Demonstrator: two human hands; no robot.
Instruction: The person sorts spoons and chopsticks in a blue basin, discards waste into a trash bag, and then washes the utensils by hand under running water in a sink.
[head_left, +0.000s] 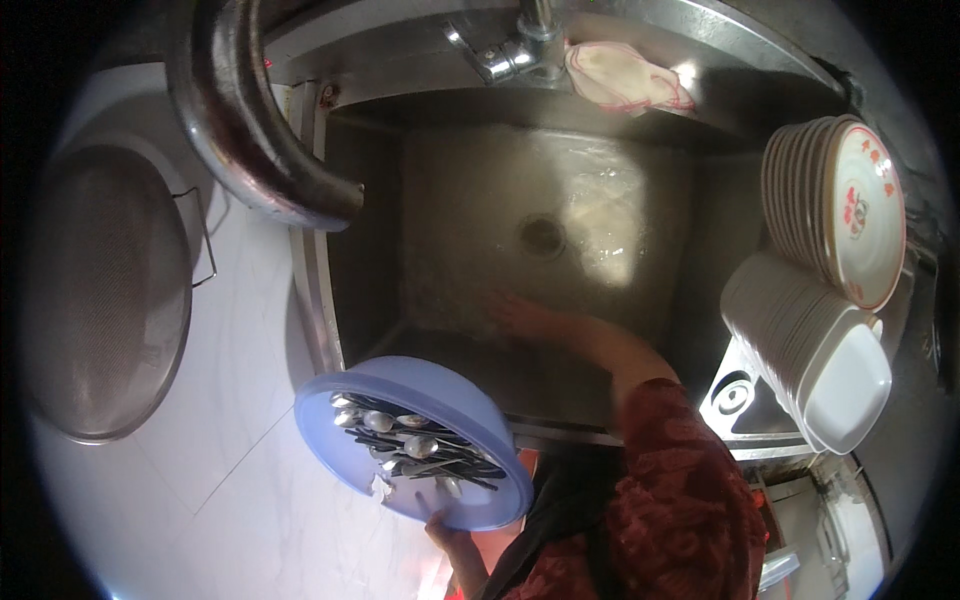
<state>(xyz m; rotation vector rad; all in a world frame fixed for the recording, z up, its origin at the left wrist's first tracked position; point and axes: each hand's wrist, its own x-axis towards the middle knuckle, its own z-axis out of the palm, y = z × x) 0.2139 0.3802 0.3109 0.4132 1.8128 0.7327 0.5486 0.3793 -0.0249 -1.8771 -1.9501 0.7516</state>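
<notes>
My left hand (447, 531) grips the near rim of a blue plastic basin (420, 369), which tilts at the sink's front left corner. Inside the basin lie metal spoons (421, 447) and dark chopsticks or handles, several of each. A piece of its near rim is broken. Beneath cloudy water in the stainless steel sink (450, 187), my right hand (517, 316) is stretched toward the left, its fingers blurred and nothing visible in them. The drain (541, 235) shows through the water beyond that hand.
At the right stand stacked round plates (862, 214) and white square dishes (847, 386). A faucet (517, 60) and a cloth (622, 75) are at the back. A thick metal pipe (262, 157) reaches over the left edge, near a large mesh strainer (105, 292).
</notes>
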